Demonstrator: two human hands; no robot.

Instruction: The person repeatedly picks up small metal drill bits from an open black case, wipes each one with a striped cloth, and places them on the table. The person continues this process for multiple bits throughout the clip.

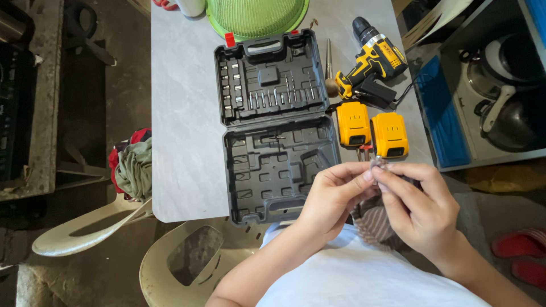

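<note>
Basically both hands met at the near edge of the worktop (182, 113), fingertips pinched together on a small metal piece (376, 164), too small to ID. Left hand (333, 196) came in from lower left, wrist bent inward; right hand (418, 207) angled in from lower right. Piece sat just below two yellow batteries (372, 132), right of the open black tool case (276, 122). Yellow drill (372, 62) lay further back.
</note>
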